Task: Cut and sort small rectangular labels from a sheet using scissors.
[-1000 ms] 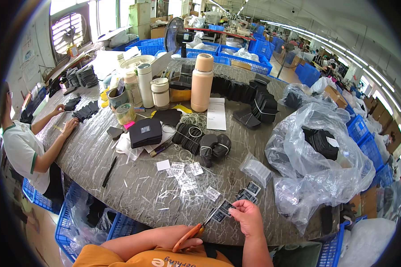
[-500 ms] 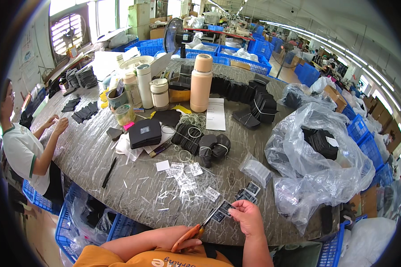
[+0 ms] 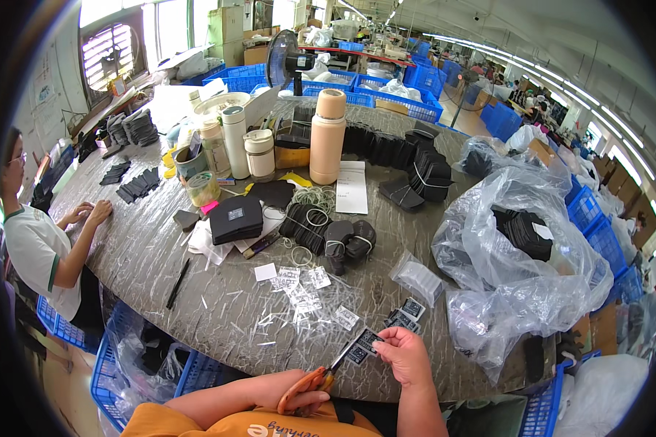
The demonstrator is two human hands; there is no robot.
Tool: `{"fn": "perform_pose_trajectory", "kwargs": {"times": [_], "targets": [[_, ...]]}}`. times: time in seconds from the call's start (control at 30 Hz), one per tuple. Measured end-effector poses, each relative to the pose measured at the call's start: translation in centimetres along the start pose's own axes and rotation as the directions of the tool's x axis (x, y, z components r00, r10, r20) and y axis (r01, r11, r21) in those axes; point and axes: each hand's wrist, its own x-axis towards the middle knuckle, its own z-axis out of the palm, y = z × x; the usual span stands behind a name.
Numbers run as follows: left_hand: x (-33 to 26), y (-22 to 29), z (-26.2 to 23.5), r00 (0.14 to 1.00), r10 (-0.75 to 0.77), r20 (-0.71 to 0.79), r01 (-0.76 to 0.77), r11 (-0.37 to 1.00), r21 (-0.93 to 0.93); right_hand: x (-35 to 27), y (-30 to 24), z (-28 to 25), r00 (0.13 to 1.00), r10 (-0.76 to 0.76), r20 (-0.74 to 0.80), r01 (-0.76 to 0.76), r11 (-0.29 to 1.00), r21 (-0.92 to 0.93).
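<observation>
My left hand (image 3: 303,393) is wrapped round orange-handled scissors (image 3: 296,387), whose blades point up and to the right. The blade tips lie at the edge of a small black printed label (image 3: 366,339), which my right hand (image 3: 407,357) pinches by its right side between thumb and fingers. Just below, another black label (image 3: 356,355) lies against the blades. More black labels (image 3: 401,319) rest on the table beyond my right hand. White-and-black label pieces (image 3: 304,297) and thin white offcuts (image 3: 273,318) are scattered to the left of them.
A clear plastic bag of black pieces (image 3: 523,234) stands at the right, near a small clear packet (image 3: 418,278). Bundled black pieces (image 3: 306,227), a peach bottle (image 3: 328,138) and other containers stand farther back. A co-worker (image 3: 40,240) sits at the left edge.
The scissors' handles have tilted slightly and sit wider apart in my left hand. My right hand stays nearly still. The co-worker's hands have come down toward the table.
</observation>
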Motion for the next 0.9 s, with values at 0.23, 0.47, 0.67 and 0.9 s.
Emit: {"fn": "perform_pose_trajectory", "kwargs": {"times": [0.23, 0.47, 0.67, 0.9], "targets": [[-0.1, 0.7, 0.2, 0.999, -0.046, -0.02, 0.045, 0.998, -0.048, 0.1, 0.0, -0.2, 1.0, -0.002, 0.013, 0.002, 1.0, 0.002], [-0.2, 0.3, 0.2, 0.995, -0.089, -0.033, 0.088, 0.996, -0.029, 0.1, -0.1, -0.1, 1.0, 0.012, -0.008, -0.011, 1.0, 0.019], [-0.1, 0.0, 0.6, 0.997, -0.014, -0.073, 0.004, 0.992, -0.128, -0.2, -0.2, 0.0, 0.997, 0.046, 0.067, -0.044, 0.999, -0.023], [-0.1, 1.0, -0.3, 0.994, -0.077, -0.076, 0.071, 0.995, -0.076, 0.0, -0.4, -0.4, 0.997, 0.05, 0.063, -0.047, 0.998, -0.051]]}}
